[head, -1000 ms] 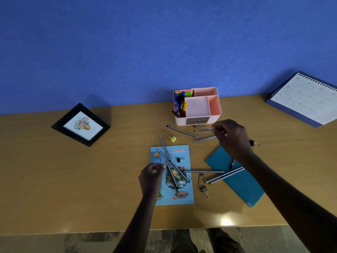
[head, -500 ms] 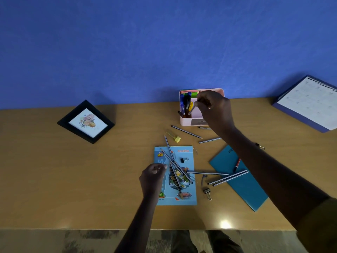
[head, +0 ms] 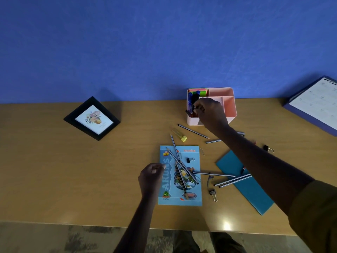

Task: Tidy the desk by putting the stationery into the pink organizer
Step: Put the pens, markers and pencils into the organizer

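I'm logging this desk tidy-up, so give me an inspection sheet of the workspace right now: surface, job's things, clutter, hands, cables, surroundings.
Surface: tan wooden desk, glare at its near edge.
Job's things: pink plastic organizer at the back, coloured markers in its left compartment; striped pencils loose, several crossed on the light blue booklet.
Clutter: black binder clips, yellow-capped tube, teal notebook, red pen.
Hands: right hand over the organizer, fingers curled at the markers, grip unclear; left hand curled at the booklet's left edge.
Cables: nothing seen.
Surroundings: blue wall, black picture frame, spiral calendar.
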Available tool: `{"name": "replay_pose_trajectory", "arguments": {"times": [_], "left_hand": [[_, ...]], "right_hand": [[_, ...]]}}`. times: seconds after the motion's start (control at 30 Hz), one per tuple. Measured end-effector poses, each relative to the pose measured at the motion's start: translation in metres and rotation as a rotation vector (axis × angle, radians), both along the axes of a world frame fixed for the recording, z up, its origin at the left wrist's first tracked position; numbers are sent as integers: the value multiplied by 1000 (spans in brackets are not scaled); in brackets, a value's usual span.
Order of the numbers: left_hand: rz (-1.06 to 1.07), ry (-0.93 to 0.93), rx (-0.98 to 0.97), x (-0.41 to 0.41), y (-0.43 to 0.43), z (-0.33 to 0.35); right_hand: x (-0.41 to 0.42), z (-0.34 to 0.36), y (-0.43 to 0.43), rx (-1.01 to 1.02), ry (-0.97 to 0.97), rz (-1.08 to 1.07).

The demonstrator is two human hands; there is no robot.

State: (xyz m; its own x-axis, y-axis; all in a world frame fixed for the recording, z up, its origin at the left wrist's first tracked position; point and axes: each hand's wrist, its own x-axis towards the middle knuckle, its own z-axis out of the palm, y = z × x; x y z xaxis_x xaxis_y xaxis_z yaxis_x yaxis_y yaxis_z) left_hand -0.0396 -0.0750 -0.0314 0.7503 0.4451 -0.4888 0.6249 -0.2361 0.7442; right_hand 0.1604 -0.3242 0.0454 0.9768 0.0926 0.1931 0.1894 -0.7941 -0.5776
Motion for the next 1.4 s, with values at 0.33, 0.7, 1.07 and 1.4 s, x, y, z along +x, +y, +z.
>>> {"name": "replay_pose_trajectory", "arguments": {"times": [0.33, 0.7, 1.07, 1.4], "left_hand": [[-83, -25, 74, 19, -8, 6], [-511, -221, 467, 108, -56, 17], [-663, -122, 633, 145, -73, 11], [-585, -137, 534, 148, -79, 20]], "right_hand": [[-1, 10, 2, 45, -101, 1], [-62, -22, -4, 114, -58, -33], [-99, -58, 0, 143, 95, -36], [-97, -56, 1, 178, 320, -68]]}}
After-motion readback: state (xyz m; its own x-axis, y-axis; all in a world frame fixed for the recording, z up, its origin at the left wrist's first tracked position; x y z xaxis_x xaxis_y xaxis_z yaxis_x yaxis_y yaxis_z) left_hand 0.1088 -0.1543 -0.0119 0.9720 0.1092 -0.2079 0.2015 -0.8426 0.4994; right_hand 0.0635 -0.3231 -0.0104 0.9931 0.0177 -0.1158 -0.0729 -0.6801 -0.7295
